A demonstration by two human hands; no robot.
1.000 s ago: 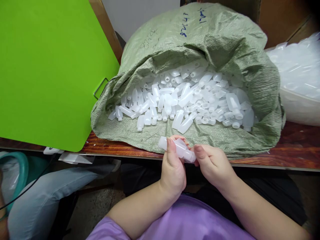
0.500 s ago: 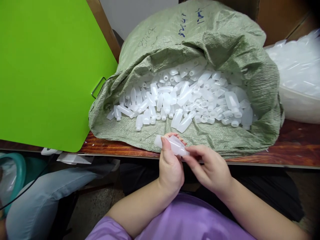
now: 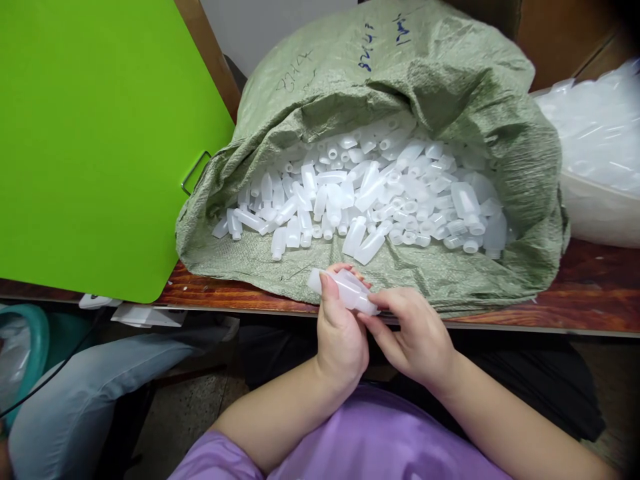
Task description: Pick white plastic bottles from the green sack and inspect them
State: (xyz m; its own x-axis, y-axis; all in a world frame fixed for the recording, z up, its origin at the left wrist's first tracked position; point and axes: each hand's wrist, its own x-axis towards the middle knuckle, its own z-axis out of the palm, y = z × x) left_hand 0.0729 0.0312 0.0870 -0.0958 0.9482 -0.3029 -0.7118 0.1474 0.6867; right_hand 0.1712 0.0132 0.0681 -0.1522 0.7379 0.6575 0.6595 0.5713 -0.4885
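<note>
My left hand (image 3: 343, 337) is closed around translucent white plastic bottles (image 3: 350, 291), at least two by their overlapping outlines. The thumb lies across them, and the curled fingers show behind. At the lower right end of these bottles, my right hand (image 3: 417, 333) pinches with thumb and forefinger; the exact contact is partly hidden. Just beyond both hands, the wide mouth of a green woven sack (image 3: 300, 120) lies towards me. Many small bottles of the same kind (image 3: 373, 247) spill loosely inside it, pointing in all directions.
A bright green board (image 3: 100, 147) with a metal handle stands at the left. On the right is a white container (image 3: 595, 207) heaped with translucent pieces. The brown table edge (image 3: 500, 321) runs below the sack. Another person's jeans-clad leg (image 3: 95, 393) and a teal bucket (image 3: 40, 347) are lower left.
My right hand has shifted slightly left along the bottles' end. The held bottles have turned a little, while the left hand stays almost in place.
</note>
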